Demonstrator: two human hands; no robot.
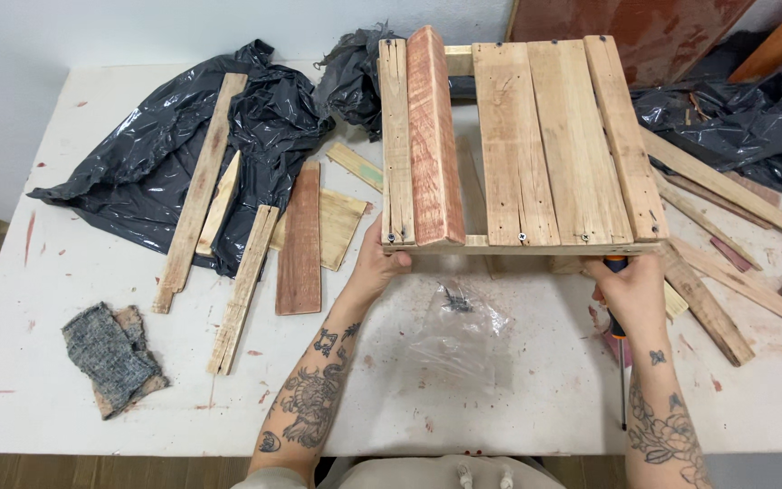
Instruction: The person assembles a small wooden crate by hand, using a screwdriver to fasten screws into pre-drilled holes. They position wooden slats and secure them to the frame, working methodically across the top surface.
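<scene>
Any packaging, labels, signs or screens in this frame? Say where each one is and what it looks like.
Clear plastic bag: crumpled on the white table between the forearms, dark screws inside.
Black plastic sheeting: crumpled, glossy, far left; more far right.
No labels, signs or screens visible.

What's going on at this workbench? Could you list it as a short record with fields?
Surface: white table
Left hand: grips the near left corner of a wooden slat panel
Right hand: at the panel's near right corner, holding a screwdriver
Panel: several slats, one reddish, with a gap
In front: clear plastic bag of screws
Left side: loose wood strips, black plastic sheet, grey cloth
Right side: more wood offcuts
</scene>
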